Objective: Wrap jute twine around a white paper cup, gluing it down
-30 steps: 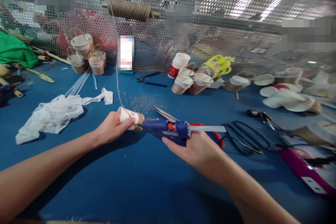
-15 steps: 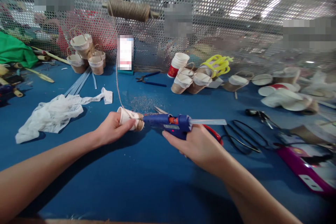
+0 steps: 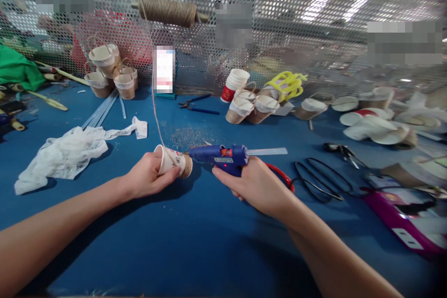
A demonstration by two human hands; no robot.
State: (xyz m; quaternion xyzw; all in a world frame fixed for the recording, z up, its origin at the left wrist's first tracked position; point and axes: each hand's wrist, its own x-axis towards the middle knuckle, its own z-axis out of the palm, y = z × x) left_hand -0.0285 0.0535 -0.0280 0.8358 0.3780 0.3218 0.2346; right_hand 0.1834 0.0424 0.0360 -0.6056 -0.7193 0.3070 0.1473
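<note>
My left hand (image 3: 148, 178) is closed round a small white paper cup (image 3: 170, 160) lying on its side, its base end wound with brown twine. A strand of twine (image 3: 153, 102) runs from the cup up to a spool (image 3: 167, 11) mounted on the perforated screen. My right hand (image 3: 254, 185) grips a blue glue gun (image 3: 221, 155) with a clear glue stick poking out behind. The gun's nozzle points left and meets the twine-wrapped end of the cup. Red-handled scissors (image 3: 281, 178) lie partly hidden behind my right hand.
On the blue table (image 3: 195, 242) lie crumpled white lace (image 3: 66, 151), finished twine-wrapped cups (image 3: 108, 72) at the back left and more cups (image 3: 249, 107) at the back centre, blue pliers (image 3: 197, 104), black cable (image 3: 321, 181), and a purple box (image 3: 405, 214) at the right.
The glue gun and my right hand have shifted left and slightly up, closing on the cup. The cup has turned a little in my left hand.
</note>
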